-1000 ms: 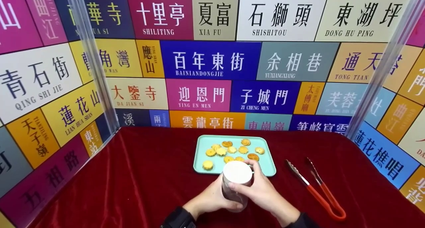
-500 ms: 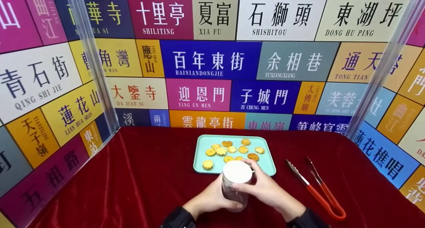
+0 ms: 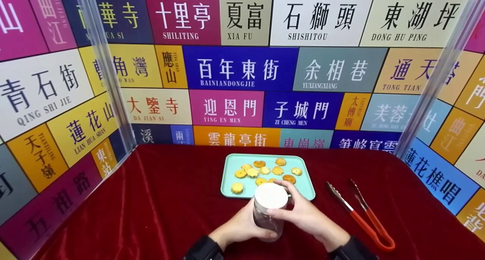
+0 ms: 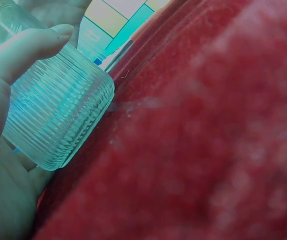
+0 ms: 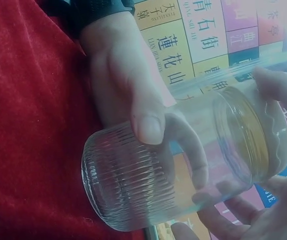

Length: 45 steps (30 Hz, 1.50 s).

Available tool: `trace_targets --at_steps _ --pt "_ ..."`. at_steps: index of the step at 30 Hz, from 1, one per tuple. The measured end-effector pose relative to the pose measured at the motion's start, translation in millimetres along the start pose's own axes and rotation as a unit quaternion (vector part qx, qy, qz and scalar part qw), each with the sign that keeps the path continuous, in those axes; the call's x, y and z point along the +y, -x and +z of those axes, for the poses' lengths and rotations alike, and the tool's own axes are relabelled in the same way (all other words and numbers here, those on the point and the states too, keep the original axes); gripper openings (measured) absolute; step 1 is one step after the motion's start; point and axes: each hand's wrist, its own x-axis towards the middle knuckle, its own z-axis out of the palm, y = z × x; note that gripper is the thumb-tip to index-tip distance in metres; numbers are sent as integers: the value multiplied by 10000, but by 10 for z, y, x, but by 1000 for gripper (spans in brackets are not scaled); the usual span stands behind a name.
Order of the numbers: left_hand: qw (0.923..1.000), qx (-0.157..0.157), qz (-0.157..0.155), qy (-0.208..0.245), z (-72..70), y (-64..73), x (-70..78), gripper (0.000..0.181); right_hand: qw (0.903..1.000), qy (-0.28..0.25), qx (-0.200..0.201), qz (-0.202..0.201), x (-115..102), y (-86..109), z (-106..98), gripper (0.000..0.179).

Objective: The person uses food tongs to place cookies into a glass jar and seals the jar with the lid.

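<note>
A clear ribbed glass jar with a pale lid is held between both hands, near the front of the table. My left hand grips the jar's body, its thumb across the ribbed glass in the left wrist view. Around the lid's edge curl the thumb and fingers of my right hand. The right wrist view shows the lid seated on the jar's neck, and no contents can be seen through the glass. Whether the base touches the cloth is unclear.
Just beyond the jar lies a mint-green tray with several small cookies. Red-handled metal tongs rest to the right, spread apart. Dark red velvet covers the table, and sign-patterned panels enclose its back and sides.
The right thumb has slid slightly rightward along the lid's edge, and the right wrist has swung a little right. The left hand and jar have stayed in place.
</note>
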Motion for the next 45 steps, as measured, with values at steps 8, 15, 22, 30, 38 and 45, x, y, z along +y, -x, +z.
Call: trace_targets --at_steps 8,15,22,30,38,45 --pt "9999 -90 96 47 -5 2 0 104 9909 740 1124 -26 -18 44 223 94" --pt "9997 -144 181 83 -4 -10 -4 104 9853 967 1394 -208 -15 58 282 81" --pt "9996 -176 174 143 -12 -12 -4 104 9910 814 1028 -266 -31 58 218 80" --pt "9999 -73 -6 89 -8 2 0 108 9982 523 223 -191 -29 24 48 78" --pt "10000 -22 -75 9 -6 -1 11 109 9986 490 -22 -190 -18 25 4 75" --pt "9999 -104 67 114 -5 1 4 104 9985 521 154 -106 -39 51 28 89"
